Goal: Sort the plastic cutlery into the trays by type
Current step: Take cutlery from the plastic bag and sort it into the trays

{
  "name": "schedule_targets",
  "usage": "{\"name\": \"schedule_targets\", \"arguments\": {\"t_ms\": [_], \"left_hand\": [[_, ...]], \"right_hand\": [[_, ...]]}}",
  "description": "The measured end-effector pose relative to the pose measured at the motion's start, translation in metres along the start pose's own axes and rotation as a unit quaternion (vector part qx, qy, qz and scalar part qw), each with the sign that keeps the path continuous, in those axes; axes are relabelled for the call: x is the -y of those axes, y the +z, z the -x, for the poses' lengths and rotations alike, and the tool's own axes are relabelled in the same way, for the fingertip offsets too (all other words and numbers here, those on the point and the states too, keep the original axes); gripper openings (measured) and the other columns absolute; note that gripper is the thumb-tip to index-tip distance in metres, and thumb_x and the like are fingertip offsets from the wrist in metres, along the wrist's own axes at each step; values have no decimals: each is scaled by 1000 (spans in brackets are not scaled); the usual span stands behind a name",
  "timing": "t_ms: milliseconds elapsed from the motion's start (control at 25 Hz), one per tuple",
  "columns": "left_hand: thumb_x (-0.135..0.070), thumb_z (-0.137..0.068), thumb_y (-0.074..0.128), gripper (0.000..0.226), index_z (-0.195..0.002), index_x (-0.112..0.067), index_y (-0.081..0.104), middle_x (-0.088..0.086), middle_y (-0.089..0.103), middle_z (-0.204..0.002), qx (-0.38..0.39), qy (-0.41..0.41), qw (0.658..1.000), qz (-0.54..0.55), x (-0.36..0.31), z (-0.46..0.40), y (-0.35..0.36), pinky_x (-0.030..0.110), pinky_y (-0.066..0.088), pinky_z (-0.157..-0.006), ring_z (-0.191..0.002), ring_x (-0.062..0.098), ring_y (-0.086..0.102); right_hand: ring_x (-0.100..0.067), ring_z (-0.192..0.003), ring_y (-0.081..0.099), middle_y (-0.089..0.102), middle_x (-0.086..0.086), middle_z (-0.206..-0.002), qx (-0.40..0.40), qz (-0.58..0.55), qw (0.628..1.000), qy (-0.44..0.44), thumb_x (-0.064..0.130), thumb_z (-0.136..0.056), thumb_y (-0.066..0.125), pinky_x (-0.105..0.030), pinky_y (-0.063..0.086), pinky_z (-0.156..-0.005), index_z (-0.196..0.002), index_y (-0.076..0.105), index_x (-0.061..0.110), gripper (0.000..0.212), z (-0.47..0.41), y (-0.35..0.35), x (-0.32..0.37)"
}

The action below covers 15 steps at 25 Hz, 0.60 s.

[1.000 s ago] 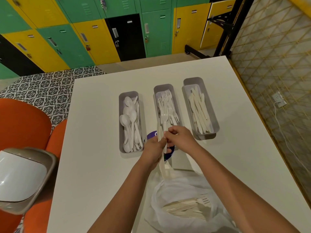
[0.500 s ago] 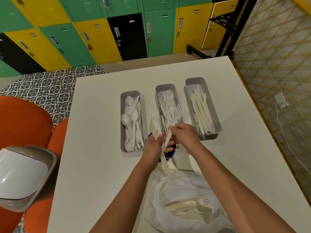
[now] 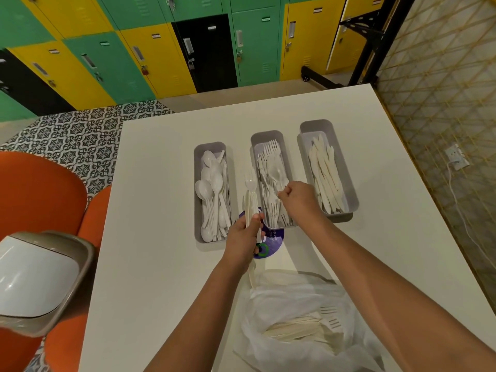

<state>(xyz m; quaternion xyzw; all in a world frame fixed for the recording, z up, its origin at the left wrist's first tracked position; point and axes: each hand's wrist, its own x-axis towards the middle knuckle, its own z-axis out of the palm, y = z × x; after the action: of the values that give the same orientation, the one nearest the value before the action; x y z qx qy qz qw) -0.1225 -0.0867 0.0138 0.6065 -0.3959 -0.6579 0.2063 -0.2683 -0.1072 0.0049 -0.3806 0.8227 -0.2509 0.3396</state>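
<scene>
- A bin lid (image 3: 32, 280) and an orange chair (image 3: 40, 200) are seen off the left edge of the tabletop (image 3: 161, 210); neither has been touched.
- The spoon tray (image 3: 212, 147), leftmost of the three grey trays standing toward the far edge, is already well filled with spoons.
- The left hand (image 3: 245, 237) is held just beside the near end of the spoon tray, with its fingers curled round a small bundle of cutlery (image 3: 251, 200); a fork head stands up at the top of the bundle, and the handles hang below the hand toward the bag.
- Half a second ago both hands were joined at this bundle; they have since been drawn apart, so one piece is judged to have been picked out of it.
- The fork tray (image 3: 267, 135), in the middle, holds a pile of forks.
- The right hand (image 3: 299, 200) has been carried over the near right part of the fork tray, thumb and fingertips pinched on a fork (image 3: 276, 174); the drop is judged imminent but not yet made.
- The knife tray (image 3: 316, 124), rightmost, is filled with knives and is unchanged.
- A plastic bag (image 3: 295, 296) lies open at the near edge with more forks and knives inside, so much sorting is judged to remain.
</scene>
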Motion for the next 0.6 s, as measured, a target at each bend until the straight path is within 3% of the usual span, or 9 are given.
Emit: {"name": "schedule_targets", "arguments": {"t_ms": [40, 160, 280, 400, 480, 560, 600], "left_hand": [[-32, -97, 47, 23, -85, -21, 64, 13, 61, -81, 2, -5, 1000, 5, -1, -1, -1, 22, 32, -45, -52, 16, 44], [-32, -96, 50, 21, -88, -19, 66, 14, 59, -80, 2, -14, 1000, 18, -2, -2, -1, 23, 30, -45, -48, 13, 44], [-31, -97, 48, 24, -97, -17, 67, 8, 63, -74, 3, -8, 1000, 1, 0, -4, 1, 23, 38, -49, -53, 12, 54], [-32, -97, 48, 25, -90, -19, 68, 6, 72, -78, 20, -1, 1000, -3, 3, -5, 2, 36, 47, -71, -77, 26, 65], [-30, -99, 43, 28, -96, -15, 67, 2, 71, -83, 31, 0, 999, -10, 2, -2, 4, 23, 51, -63, -74, 22, 67], [-24, -101, 37, 26, -98, -14, 61, -1, 61, -81, 10, -13, 1000, 5, -4, 1, 6, 11, 40, -43, -63, 16, 58], [-20, -101, 36, 23, -98, -14, 58, -1, 56, -78, -6, -29, 1000, 11, -6, 1, 5, 11, 36, -39, -59, 14, 52]], "right_hand": [[-17, -72, 52, 49, 2, -71, -4, 7, 1000, -7, 18, -90, 60, -21, 37, -61, -84, 56, 9, 11, 0, 0, -1], [-14, -87, 46, 44, 0, -96, -40, 1, 998, -43, 25, -89, 62, -23, 35, -70, -106, 56, 10, 24, 7, 0, 0], [-14, -78, 53, 55, 1, -84, 42, -123, 990, -48, 27, -90, 58, -21, 43, -64, -92, 62, 15, 13, 23, 12, 3], [-12, -66, 58, 60, 5, -69, 111, -158, 981, -22, 19, -90, 57, -32, 55, -76, -76, 63, 17, 15, 34, 22, 4], [-14, -62, 53, 55, 3, -62, 59, -159, 985, -9, 13, -89, 55, -26, 51, -70, -65, 57, 15, 24, 34, 20, 5], [-12, -55, 42, 45, 1, -58, -4, -146, 989, 8, 7, -88, 50, -9, 38, -51, -61, 49, 10, 27, 32, 14, 6], [-12, -53, 38, 42, 0, -59, -17, -131, 991, 14, 6, -88, 47, -9, 33, -44, -65, 48, 7, 23, 29, 11, 5]]}}
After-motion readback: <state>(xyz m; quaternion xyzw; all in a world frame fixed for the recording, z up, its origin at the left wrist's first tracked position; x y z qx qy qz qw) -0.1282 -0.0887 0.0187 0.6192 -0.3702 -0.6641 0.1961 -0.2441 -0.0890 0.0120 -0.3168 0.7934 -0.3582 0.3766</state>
